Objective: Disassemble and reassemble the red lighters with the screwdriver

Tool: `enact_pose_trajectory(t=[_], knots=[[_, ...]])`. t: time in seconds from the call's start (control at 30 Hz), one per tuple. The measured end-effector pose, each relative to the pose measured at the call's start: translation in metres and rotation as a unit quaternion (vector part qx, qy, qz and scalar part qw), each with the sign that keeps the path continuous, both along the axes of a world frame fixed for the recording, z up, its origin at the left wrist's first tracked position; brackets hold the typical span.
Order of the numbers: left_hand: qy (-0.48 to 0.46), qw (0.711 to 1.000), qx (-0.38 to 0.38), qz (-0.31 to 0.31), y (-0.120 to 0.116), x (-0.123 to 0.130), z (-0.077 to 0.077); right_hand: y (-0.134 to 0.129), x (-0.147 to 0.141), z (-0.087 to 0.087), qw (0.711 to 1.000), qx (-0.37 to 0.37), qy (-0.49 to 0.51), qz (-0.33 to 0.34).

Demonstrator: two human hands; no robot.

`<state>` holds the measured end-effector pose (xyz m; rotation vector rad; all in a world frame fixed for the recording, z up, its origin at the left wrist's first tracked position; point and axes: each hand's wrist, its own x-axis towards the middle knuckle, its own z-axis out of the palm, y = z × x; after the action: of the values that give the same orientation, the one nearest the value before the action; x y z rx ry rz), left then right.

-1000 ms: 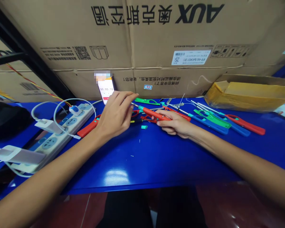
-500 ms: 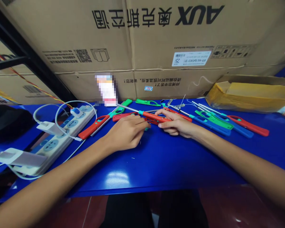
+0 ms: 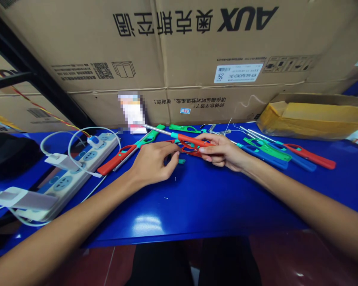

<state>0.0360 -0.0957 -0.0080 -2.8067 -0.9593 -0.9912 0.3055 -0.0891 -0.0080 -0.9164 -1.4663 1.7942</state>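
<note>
A red long-reach lighter [image 3: 193, 140] with a metal tube and teal collar is in my right hand [image 3: 219, 149], its fingers wrapped around the handle. The tube points left, toward the bright blurred upright object. My left hand [image 3: 156, 161] is just left of it, thumb and forefinger pinched together. What those fingers hold, if anything, is hidden. Beside the fingertips lies a small teal piece [image 3: 181, 161]. Behind my hands are red lighter parts, partly covered.
On the blue table [image 3: 197, 210] lie a red lighter [image 3: 116, 159] at left and blue lighters [image 3: 265, 156] at right. A green shell [image 3: 185, 128] rests behind. The power strip [image 3: 77, 171] with cables stands left, a yellow-taped box [image 3: 310, 119] at right. Large cartons [image 3: 181, 51] form the back.
My right hand has lifted and turned the red lighter slightly, so more of its trigger opening shows. My left fingers have come a little away from it. The view has shifted slightly.
</note>
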Motion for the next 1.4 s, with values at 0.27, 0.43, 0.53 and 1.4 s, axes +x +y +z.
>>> enact_pose_trajectory(t=[0.27, 0.43, 0.53, 1.4], knots=[[0.053, 0.999, -0.01, -0.008, -0.002, 0.002, 0.002, -0.001, 0.0, -0.001, 1.0, 0.001, 0.014, 0.026], [0.07, 0.997, 0.0, -0.032, -0.002, 0.003, 0.003, -0.003, -0.003, -0.006, 1.0, 0.01, 0.014, -0.005], [0.071, 0.997, 0.002, -0.027, -0.001, 0.002, 0.003, -0.007, -0.007, -0.005, 1.0, -0.002, 0.006, -0.014], [0.068, 0.993, -0.037, -0.09, -0.004, 0.003, 0.01, -0.014, -0.011, -0.002, 0.964, 0.185, -0.154, 0.115]])
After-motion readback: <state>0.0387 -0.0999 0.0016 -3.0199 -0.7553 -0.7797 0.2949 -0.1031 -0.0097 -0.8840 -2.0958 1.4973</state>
